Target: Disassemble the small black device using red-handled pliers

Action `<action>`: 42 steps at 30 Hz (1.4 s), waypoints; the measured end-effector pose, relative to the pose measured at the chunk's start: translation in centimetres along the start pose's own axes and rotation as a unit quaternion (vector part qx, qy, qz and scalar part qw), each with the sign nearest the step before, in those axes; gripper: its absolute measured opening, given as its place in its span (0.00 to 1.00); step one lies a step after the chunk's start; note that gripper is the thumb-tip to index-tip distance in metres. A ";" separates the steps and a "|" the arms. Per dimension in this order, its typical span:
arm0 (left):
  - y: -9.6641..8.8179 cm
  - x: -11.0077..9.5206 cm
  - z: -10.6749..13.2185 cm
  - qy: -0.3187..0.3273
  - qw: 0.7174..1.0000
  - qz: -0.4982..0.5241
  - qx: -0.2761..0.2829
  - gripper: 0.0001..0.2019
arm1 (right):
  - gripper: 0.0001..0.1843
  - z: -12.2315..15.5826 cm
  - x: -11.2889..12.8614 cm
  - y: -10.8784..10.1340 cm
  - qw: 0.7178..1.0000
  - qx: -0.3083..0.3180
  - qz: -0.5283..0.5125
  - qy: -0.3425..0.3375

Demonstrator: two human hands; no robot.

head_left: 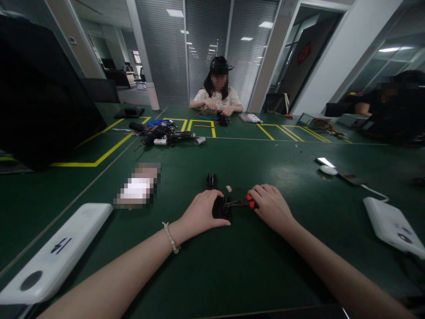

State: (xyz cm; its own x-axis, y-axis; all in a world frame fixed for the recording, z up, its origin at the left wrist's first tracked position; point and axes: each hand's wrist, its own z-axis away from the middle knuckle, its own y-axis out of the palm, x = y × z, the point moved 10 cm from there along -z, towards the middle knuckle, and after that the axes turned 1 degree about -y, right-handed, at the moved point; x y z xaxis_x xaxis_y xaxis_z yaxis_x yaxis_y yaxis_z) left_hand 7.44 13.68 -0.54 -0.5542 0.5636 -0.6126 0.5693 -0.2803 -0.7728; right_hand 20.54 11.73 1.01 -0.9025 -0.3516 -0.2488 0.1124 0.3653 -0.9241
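My left hand (202, 210) is closed round a small black part (222, 209) and presses it onto the green table (232, 266). My right hand (271, 204) grips red-handled pliers (244, 202), whose dark jaws reach left into the black part. Just beyond the hands lies another small black piece (211, 180) and a tiny pale bit (229, 188).
White flat devices lie at the near left (55, 254) and near right (393, 226). A pile of dark tools (159, 133) sits further back on the left. A phone and a white pad (328, 169) lie to the right. One person sits across the table (217, 95), another at the far right (392, 106).
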 end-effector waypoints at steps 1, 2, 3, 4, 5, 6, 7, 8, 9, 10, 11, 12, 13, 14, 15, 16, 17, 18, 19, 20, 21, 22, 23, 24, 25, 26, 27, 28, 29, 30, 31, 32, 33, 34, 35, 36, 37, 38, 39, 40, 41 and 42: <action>0.0 0.0 0.0 0.000 1.000 0.000 0.000 0.31 | 0.18 0.0 0.0 0.0 1.000 0.001 -0.002 0.001; 0.0 0.0 0.0 0.000 1.000 -0.001 0.001 0.31 | 0.18 0.0 0.0 0.0 1.000 0.001 -0.003 0.002; 0.0 0.1 0.0 0.000 1.000 -0.001 0.001 0.31 | 0.19 0.0 0.0 0.0 1.000 0.002 -0.004 0.004; 0.0 0.1 0.1 0.001 1.000 -0.001 0.001 0.31 | 0.19 0.0 -0.1 0.0 1.000 0.003 -0.005 0.006; 0.0 0.1 0.1 0.001 1.000 -0.001 0.002 0.31 | 0.19 0.0 -0.1 0.0 1.000 0.006 -0.007 0.007; 0.0 0.1 0.1 0.001 1.000 -0.001 0.004 0.31 | 0.19 0.0 -0.1 0.1 1.000 0.008 -0.008 0.009; 0.0 0.2 0.1 0.001 1.000 0.000 0.003 0.31 | 0.19 0.0 -0.1 0.1 1.000 0.010 -0.010 0.009; 0.0 0.2 0.1 0.001 1.000 0.000 0.003 0.31 | 0.19 0.0 -0.1 0.1 1.000 0.011 -0.011 0.009; 0.0 0.2 0.1 0.002 1.000 0.000 0.002 0.31 | 0.19 0.0 -0.1 0.1 1.000 0.012 -0.012 0.009; 0.0 0.2 0.1 0.002 1.000 0.000 0.001 0.31 | 0.19 0.0 -0.1 0.1 1.000 0.011 -0.012 0.009; 0.0 0.2 0.1 0.004 1.000 0.000 0.000 0.31 | 0.19 0.0 -0.2 0.1 1.000 0.011 -0.010 0.010; 0.1 0.1 0.1 0.006 1.000 0.000 -0.001 0.31 | 0.19 0.0 -0.2 0.1 1.000 0.011 -0.009 0.010; 0.1 0.1 0.1 0.008 1.000 0.001 -0.001 0.31 | 0.18 0.0 -0.2 0.1 1.000 0.010 -0.007 0.011; 0.1 0.1 0.1 0.008 1.000 0.002 -0.002 0.31 | 0.18 0.0 -0.2 0.1 1.000 0.009 -0.005 0.012; 0.1 0.1 0.1 0.008 1.000 0.003 -0.003 0.31 | 0.17 0.0 -0.2 0.1 1.000 0.007 -0.003 0.011; 0.1 0.1 0.1 0.006 1.000 0.004 -0.002 0.31 | 0.17 0.0 -0.2 0.0 1.000 0.006 -0.002 0.011; 0.1 0.2 0.1 0.003 1.000 0.006 -0.002 0.31 | 0.16 0.0 -0.2 0.0 1.000 0.005 -0.001 0.010; 0.1 0.2 0.1 0.000 1.000 0.009 -0.001 0.31 | 0.16 0.0 -0.2 0.0 1.000 0.005 -0.001 0.009; 0.1 0.2 0.1 -0.002 1.000 0.012 -0.001 0.31 | 0.16 0.0 -0.2 0.1 1.000 0.005 -0.001 0.009; 0.1 0.3 0.1 -0.004 1.000 0.015 0.000 0.31 | 0.15 0.0 -0.2 0.1 1.000 0.005 -0.001 0.010; 0.1 0.3 0.1 -0.005 1.000 0.018 0.001 0.31 | 0.15 0.0 -0.2 0.1 1.000 0.004 -0.001 0.010; 0.1 0.3 0.1 -0.006 1.000 0.020 0.000 0.31 | 0.15 0.0 -0.2 0.0 1.000 0.003 0.000 0.010; 0.1 0.3 0.1 -0.006 1.000 0.022 0.002 0.31 | 0.15 -0.1 -0.2 0.0 1.000 0.003 0.002 0.011; 0.1 0.3 0.1 -0.006 1.000 0.023 0.002 0.31 | 0.15 -0.1 -0.2 -0.1 1.000 0.003 0.005 0.011; 0.1 0.3 0.1 -0.005 1.000 0.023 0.003 0.31 | 0.16 -0.1 -0.1 -0.1 1.000 0.004 0.008 0.010; 0.1 0.3 0.1 -0.004 1.000 0.022 0.002 0.30 | 0.16 -0.1 -0.1 -0.2 1.000 0.004 0.011 0.010; 0.1 0.2 0.1 -0.001 1.000 0.021 0.002 0.30 | 0.16 -0.1 -0.1 -0.3 1.000 0.005 0.015 0.009; 0.1 0.2 0.1 0.002 1.000 0.018 0.001 0.30 | 0.16 -0.1 -0.1 -0.3 1.000 0.005 0.017 0.008; 0.1 0.1 0.1 0.006 1.000 0.014 -0.001 0.30 | 0.16 -0.1 0.0 -0.4 1.000 0.005 0.019 0.008; 0.0 0.0 0.1 0.011 1.000 0.009 -0.004 0.30 | 0.16 -0.1 0.0 -0.4 1.000 0.005 0.019 0.007; -0.1 -0.1 0.1 0.016 1.000 0.004 -0.006 0.29 | 0.16 -0.1 0.0 -0.5 1.000 0.003 0.018 0.007; -0.1 -0.2 0.1 0.020 1.000 -0.001 -0.008 0.29 | 0.15 -0.1 0.1 -0.4 1.000 0.002 0.016 0.007; -0.1 -0.3 0.1 0.025 1.000 -0.006 -0.008 0.28 | 0.15 -0.1 0.1 -0.4 1.000 0.003 0.013 0.008; -0.2 -0.3 0.0 0.026 1.000 -0.010 -0.009 0.28 | 0.15 -0.1 0.0 -0.3 1.000 0.004 0.011 0.009; -0.1 -0.3 0.0 0.028 1.000 -0.012 -0.009 0.29 | 0.15 -0.1 0.0 -0.2 1.000 0.006 0.009 0.011; -0.1 -0.3 0.0 0.028 0.999 -0.013 -0.007 0.29 | 0.16 -0.2 0.0 0.0 1.000 0.009 0.007 0.012; -0.1 -0.3 0.0 0.028 0.999 -0.015 -0.008 0.29 | 0.16 -0.2 0.0 0.1 1.000 0.011 0.006 0.012; -0.1 -0.3 0.0 0.028 0.999 -0.016 -0.008 0.29 | 0.16 -0.2 0.0 0.2 1.000 0.013 0.006 0.013; 0.0 -0.3 0.0 0.027 0.999 -0.016 -0.008 0.29 | 0.17 -0.2 -0.1 0.2 1.000 0.015 0.006 0.013; -0.1 -0.3 0.0 0.027 0.999 -0.017 -0.010 0.29 | 0.17 -0.2 -0.1 0.3 1.000 0.017 0.007 0.013; 0.0 -0.3 0.0 0.027 0.999 -0.016 -0.010 0.29 | 0.17 -0.2 -0.1 0.4 1.000 0.019 0.007 0.013; 0.0 -0.3 0.0 0.027 0.999 -0.015 -0.010 0.29 | 0.17 -0.2 -0.1 0.4 1.000 0.020 0.008 0.013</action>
State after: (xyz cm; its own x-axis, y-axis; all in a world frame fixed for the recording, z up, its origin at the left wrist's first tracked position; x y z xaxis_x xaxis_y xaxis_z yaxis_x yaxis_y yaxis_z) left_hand 7.55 13.50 -0.36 -0.5382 0.6126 -0.5788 0.5652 -0.2471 -0.7871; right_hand 20.57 12.06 0.72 -0.9111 -0.3226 -0.2566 0.1431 0.3363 -0.9308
